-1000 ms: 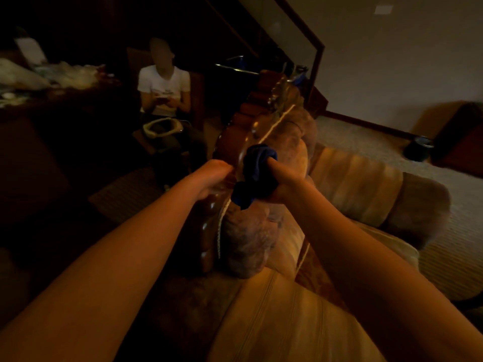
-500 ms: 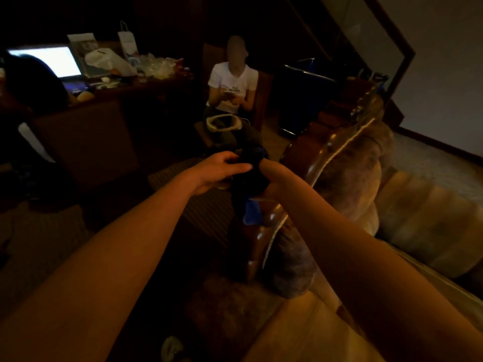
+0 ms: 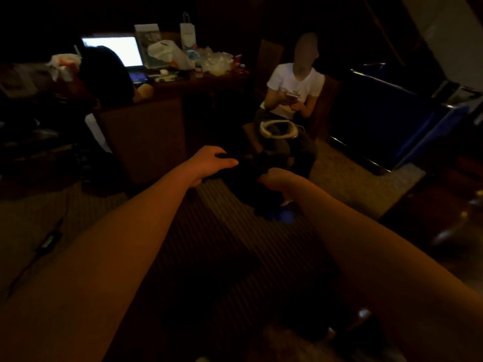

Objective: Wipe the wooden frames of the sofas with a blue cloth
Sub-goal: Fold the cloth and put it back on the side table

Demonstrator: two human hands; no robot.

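You will find nothing readable here: the paper bag (image 3: 187, 35) behind the laptop screen (image 3: 113, 50) carries a faint mark, and the white T-shirt (image 3: 295, 84) a small print, both too blurred.

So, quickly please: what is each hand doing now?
Left hand: grips the blue cloth.
Right hand: grips the same cloth.

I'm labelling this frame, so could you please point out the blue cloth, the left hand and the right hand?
blue cloth (image 3: 261, 194): head view, dark hanging middle.
left hand (image 3: 209, 163): head view, back of hand.
right hand (image 3: 279, 181): head view, back of hand.
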